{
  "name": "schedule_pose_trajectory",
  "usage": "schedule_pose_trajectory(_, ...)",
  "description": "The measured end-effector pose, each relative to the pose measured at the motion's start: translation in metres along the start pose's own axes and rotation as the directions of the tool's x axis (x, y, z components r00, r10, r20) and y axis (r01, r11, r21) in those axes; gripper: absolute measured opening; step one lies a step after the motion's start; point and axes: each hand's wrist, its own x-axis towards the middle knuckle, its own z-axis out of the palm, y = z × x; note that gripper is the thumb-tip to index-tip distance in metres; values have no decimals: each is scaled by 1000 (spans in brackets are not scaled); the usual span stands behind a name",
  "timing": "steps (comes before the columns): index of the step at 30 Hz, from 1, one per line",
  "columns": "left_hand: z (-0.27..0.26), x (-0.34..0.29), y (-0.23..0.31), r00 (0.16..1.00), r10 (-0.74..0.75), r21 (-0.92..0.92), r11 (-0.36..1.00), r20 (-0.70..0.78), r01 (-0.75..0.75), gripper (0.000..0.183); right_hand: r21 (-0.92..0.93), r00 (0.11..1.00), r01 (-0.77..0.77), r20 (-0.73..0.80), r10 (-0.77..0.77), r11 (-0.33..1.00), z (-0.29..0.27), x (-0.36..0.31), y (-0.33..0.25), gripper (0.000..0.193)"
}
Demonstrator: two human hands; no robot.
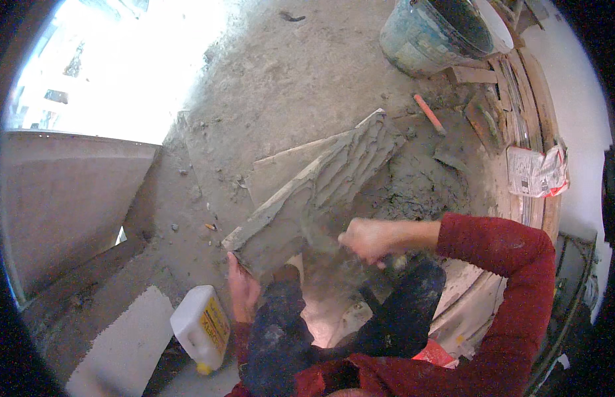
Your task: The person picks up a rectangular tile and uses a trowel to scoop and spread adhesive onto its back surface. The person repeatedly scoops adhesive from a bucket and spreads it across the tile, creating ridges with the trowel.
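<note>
A long board [304, 198] lies slanted in front of me, coated with ridged grey mortar. My left hand [243, 286] holds its near left corner, thumb along the edge. Closed in a fist, my right hand [368, 239] is over the near side of the board. It grips what looks like a trowel [317, 231], whose blade is smeared by motion against the mortar. Beyond my right hand a heap of wet grey mortar [430, 182] spreads on the floor. A tool with an orange handle [429, 114] lies at the heap's far edge.
A dirty blue-green bucket [413, 43] stands at the far right. Stacked planks [529, 99] and a crumpled bag [537, 171] line the right side. A white jug with a yellow cap [200, 324] is at lower left, beside a pale panel [125, 347]. A large upright panel [69, 198] stands left.
</note>
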Motion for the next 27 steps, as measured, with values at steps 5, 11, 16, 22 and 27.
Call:
schedule_pose_trajectory(5, 21, -9, 7, 1000, -15, 49, 999, 16, 14, 52, 331, 965, -180, -124, 232, 926, -3, -24, 18, 22)
schedule_pose_trajectory(11, 14, -3, 2, 991, -69, -55, 996, 117, 76, 55, -521, 960, 205, -57, -273, 829, 13, 32, 21, 12)
schedule_pose_trajectory(16, -2, -2, -8, 994, -75, -96, 992, 83, 83, 56, -192, 991, 132, 53, -124, 972, 23, 34, -15, 10)
schedule_pose_trajectory(22, 23, -8, -5, 996, -24, -45, 999, 90, 28, 55, 319, 980, 107, -192, -46, 942, 66, 3, 60, 11)
schedule_pose_trajectory(27, 24, -10, 7, 997, -9, -48, 999, 72, 12, 52, 3, 992, 120, -30, -120, 993, 50, 12, -16, 17)
